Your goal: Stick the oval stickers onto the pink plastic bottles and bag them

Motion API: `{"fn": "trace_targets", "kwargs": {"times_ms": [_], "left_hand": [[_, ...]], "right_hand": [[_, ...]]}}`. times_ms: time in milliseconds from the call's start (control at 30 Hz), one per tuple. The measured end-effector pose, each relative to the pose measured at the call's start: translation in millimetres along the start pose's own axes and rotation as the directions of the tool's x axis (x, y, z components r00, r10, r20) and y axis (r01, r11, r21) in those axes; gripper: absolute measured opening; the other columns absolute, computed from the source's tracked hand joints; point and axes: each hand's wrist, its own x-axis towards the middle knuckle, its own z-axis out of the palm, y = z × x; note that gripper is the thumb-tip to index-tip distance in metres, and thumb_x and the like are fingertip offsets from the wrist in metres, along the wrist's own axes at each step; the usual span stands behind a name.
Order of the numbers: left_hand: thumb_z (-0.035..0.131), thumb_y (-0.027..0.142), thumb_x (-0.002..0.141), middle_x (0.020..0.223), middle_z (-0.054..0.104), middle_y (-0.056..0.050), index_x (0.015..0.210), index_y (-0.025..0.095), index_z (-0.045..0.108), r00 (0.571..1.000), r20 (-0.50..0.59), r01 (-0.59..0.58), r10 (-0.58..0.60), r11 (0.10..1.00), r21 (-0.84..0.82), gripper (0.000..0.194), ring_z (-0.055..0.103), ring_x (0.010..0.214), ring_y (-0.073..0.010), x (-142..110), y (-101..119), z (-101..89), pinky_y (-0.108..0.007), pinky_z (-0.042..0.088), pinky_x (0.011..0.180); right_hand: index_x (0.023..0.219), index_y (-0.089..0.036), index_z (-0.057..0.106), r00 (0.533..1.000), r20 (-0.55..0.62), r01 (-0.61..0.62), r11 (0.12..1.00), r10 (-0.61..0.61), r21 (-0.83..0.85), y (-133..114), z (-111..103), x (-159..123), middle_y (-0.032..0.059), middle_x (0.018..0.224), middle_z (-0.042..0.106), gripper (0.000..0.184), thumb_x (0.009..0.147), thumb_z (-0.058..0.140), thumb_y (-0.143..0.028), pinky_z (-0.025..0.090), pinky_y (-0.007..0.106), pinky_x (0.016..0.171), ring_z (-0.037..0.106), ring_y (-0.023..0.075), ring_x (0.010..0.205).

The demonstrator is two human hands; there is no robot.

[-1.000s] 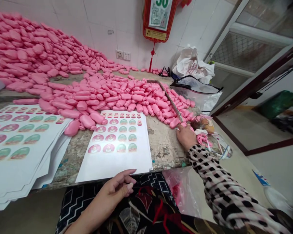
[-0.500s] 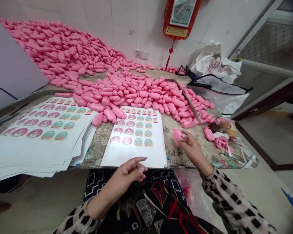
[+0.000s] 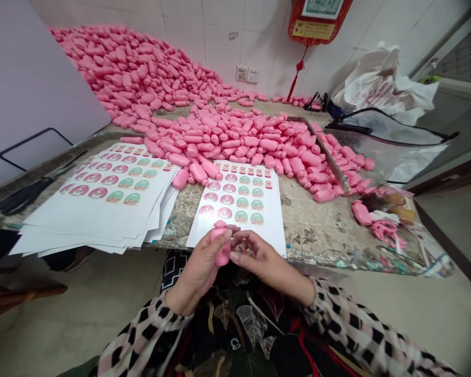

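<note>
A small pink plastic bottle [image 3: 222, 254] stands nearly upright between my hands, over the front edge of a printed sticker sheet. My left hand [image 3: 199, 264] is closed round it, thumb lying across its side. From the right, my right hand [image 3: 265, 263] meets the same bottle with curled fingers and its thumb at the bottle's edge; its fingertips are partly hidden. The sticker sheet [image 3: 272, 230] carries rows of pink and green dome-shaped stickers, with small red ones along the top.
A large heap of pink bottles [image 3: 227, 141] spreads over the worn table [image 3: 314, 238]. More sticker sheets [image 3: 82, 220] are stacked at left, overhanging the edge. A wooden strip [image 3: 327, 157] borders the heap at right. A clear zip bag [image 3: 392, 139] and pink scraps [image 3: 387, 230] lie further right.
My right hand has carried the bottle leftward from the table's right side to my left hand, which now grips it. The view has shifted, so the table appears further right.
</note>
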Motion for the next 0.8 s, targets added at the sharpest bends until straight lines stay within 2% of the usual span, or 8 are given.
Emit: {"fn": "trace_targets", "kwargs": {"times_ms": [100,200,300,433,567,633,700,800], "left_hand": [[0.066,0.030,0.074,0.095,0.065,-0.008,0.111,0.015,0.056,0.998,-0.056,0.013,-0.006,0.992,0.123,0.041,0.061,0.072,-0.0155,-2.4,9.2,-14.9,-0.031,0.048,0.072],[0.067,0.029,0.072,0.077,0.063,-0.003,0.117,0.017,0.051,0.999,-0.044,0.032,-0.022,0.967,0.254,0.049,0.055,0.057,-0.0107,-1.5,14.2,-17.6,-0.024,0.043,0.054],[0.066,0.030,0.072,0.062,0.055,0.003,0.109,0.016,0.053,0.998,-0.028,0.063,-0.056,0.938,0.342,0.041,0.049,0.050,-0.0079,1.0,13.2,-10.5,-0.019,0.036,0.047],[0.066,0.034,0.072,0.057,0.049,0.005,0.098,0.016,0.055,0.995,0.014,0.088,-0.103,0.910,0.405,0.034,0.045,0.048,-0.0067,1.6,7.7,-4.9,-0.018,0.033,0.045],[0.063,0.038,0.074,0.058,0.049,0.004,0.101,0.016,0.054,0.996,-0.013,0.085,-0.086,0.932,0.351,0.036,0.044,0.048,-0.0069,-6.1,6.3,-16.6,-0.019,0.032,0.044],[0.063,0.037,0.075,0.059,0.050,0.004,0.101,0.016,0.054,0.997,-0.057,0.072,-0.058,0.948,0.309,0.035,0.044,0.048,-0.0070,-14.0,8.8,-29.1,-0.019,0.033,0.045],[0.063,0.035,0.075,0.063,0.052,0.003,0.103,0.016,0.052,0.994,-0.107,0.059,-0.032,0.964,0.260,0.035,0.046,0.051,-0.0076,-24.0,12.7,-44.5,-0.019,0.035,0.047],[0.063,0.033,0.076,0.067,0.054,0.002,0.106,0.016,0.050,0.979,-0.202,0.049,-0.007,0.978,0.204,0.036,0.048,0.055,-0.0087,-40.4,17.4,-66.9,-0.020,0.037,0.050]], "right_hand": [[0.111,-0.024,0.054,0.992,-0.101,-0.093,0.978,0.074,-0.189,-2.0,-37.0,5.7,-0.0018,0.081,0.056,0.037,0.081,0.053,-0.046,0.041,0.026,0.070,0.051,0.0115,0.072],[0.092,-0.020,0.063,0.951,-0.308,-0.098,0.908,-0.036,-0.407,8.3,-77.6,15.8,0.0016,0.086,0.062,0.031,0.082,0.050,-0.046,0.040,0.029,0.077,0.054,0.0150,0.081],[0.085,-0.019,0.064,0.899,-0.413,-0.143,0.794,-0.145,-0.591,23.3,-98.2,25.6,0.0032,0.086,0.064,0.028,0.081,0.052,-0.043,0.041,0.030,0.074,0.055,0.0180,0.081],[0.085,-0.021,0.064,0.937,-0.284,-0.049,0.730,-0.203,-0.682,25.7,-86.4,37.5,0.0020,0.085,0.065,0.027,0.084,0.048,-0.042,0.042,0.028,0.072,0.057,0.0170,0.080],[0.091,-0.022,0.062,0.958,-0.172,0.031,0.675,-0.231,-0.737,8.3,-61.5,44.8,0.0015,0.088,0.064,0.028,0.086,0.045,-0.044,0.043,0.028,0.073,0.058,0.0162,0.082],[0.100,-0.023,0.061,0.961,-0.149,0.009,0.565,-0.233,-0.825,0.8,-51.5,42.2,0.0031,0.094,0.062,0.034,0.082,0.049,-0.050,0.043,0.029,0.073,0.058,0.0178,0.084],[0.114,-0.025,0.056,0.969,-0.119,-0.021,0.412,-0.214,-0.911,-1.3,-42.3,34.2,0.0063,0.107,0.059,0.048,0.078,0.052,-0.056,0.045,0.032,0.072,0.059,0.0206,0.086],[0.132,-0.024,0.042,0.991,-0.032,-0.003,0.213,-0.132,-0.977,5.9,-29.0,16.1,0.0127,0.135,0.041,0.069,0.075,0.051,-0.062,0.048,0.037,0.072,0.059,0.0271,0.096]]}}
